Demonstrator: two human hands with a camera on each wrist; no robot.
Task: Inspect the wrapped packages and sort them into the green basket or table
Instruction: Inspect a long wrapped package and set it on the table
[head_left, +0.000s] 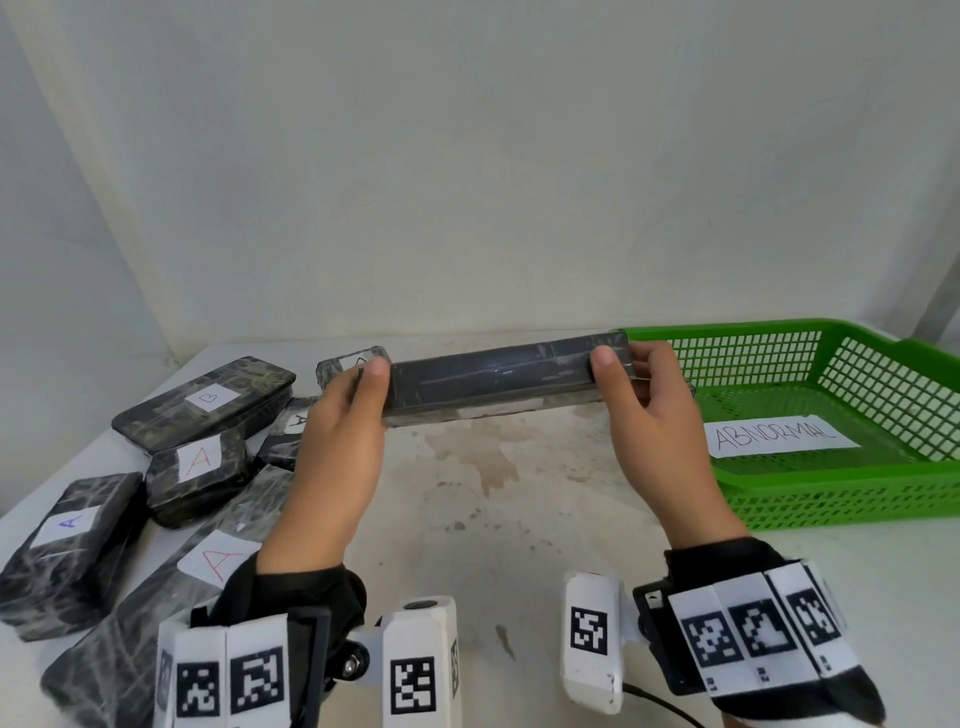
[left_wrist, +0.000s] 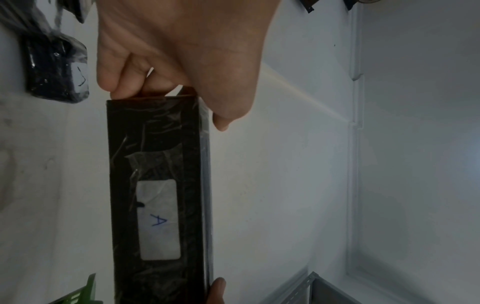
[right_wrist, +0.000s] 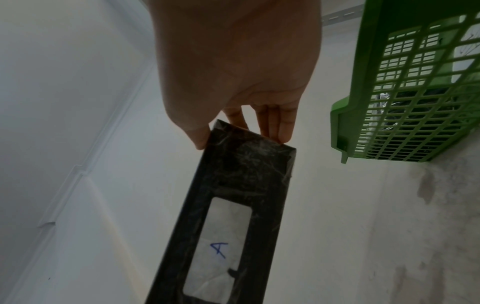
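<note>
A long black wrapped package (head_left: 498, 376) is held level above the table between both hands. My left hand (head_left: 343, 415) grips its left end, thumb on top. My right hand (head_left: 639, 400) grips the right end, thumb on top and fingers behind. In the wrist views the package (left_wrist: 155, 195) (right_wrist: 228, 216) shows a white label with a blue "A" on the side facing away from me. The green basket (head_left: 831, 499) stands at the right with an "ABNORMAL" paper sheet (head_left: 779, 436) on its floor.
Several black wrapped packages with white "A" and "B" labels (head_left: 202, 400) lie piled on the left of the white table (head_left: 493, 519). A white wall rises behind. Through the basket wall (right_wrist: 405, 102) something dark and shiny shows.
</note>
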